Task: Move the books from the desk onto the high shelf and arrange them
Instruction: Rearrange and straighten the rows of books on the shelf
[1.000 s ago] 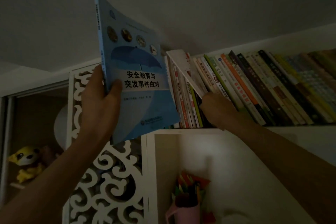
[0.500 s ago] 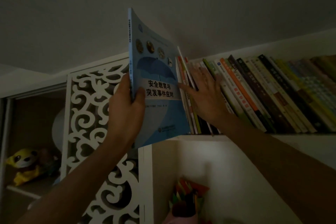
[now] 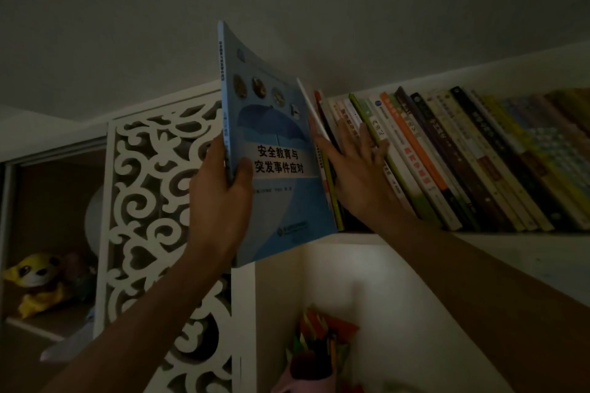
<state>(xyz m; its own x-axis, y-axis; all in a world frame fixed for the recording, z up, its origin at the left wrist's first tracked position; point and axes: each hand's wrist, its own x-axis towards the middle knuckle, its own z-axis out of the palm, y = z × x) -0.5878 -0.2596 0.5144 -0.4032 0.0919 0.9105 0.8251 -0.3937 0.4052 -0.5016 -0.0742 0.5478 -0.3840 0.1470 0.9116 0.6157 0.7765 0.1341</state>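
Nearest you, at the bottom edge, a pink cup (image 3: 298, 375) holds a bunch of coloured sticks or pencils, too dim to name, and its base is cut off by the frame. To the left, behind the white fretwork panel (image 3: 159, 201), a dark cubby holds a yellow plush toy (image 3: 36, 281); the shapes beside it are too dark to make out. Your left hand (image 3: 220, 201) is raised, thumb curled over the front cover and fingers behind the spine, gripping the blue book (image 3: 274, 163) upright at the left end of the high shelf (image 3: 510, 241), its lower corner hanging below the shelf edge. Your right hand (image 3: 354, 169) is apart from the left, fingers spread and straight, pressing flat against the spines of the row of books (image 3: 447, 163) that fills the shelf; those books lean to the left, and your palm hides the lower spines of the nearest few. The titles farther right blur out in the low light, and the row runs off the right edge
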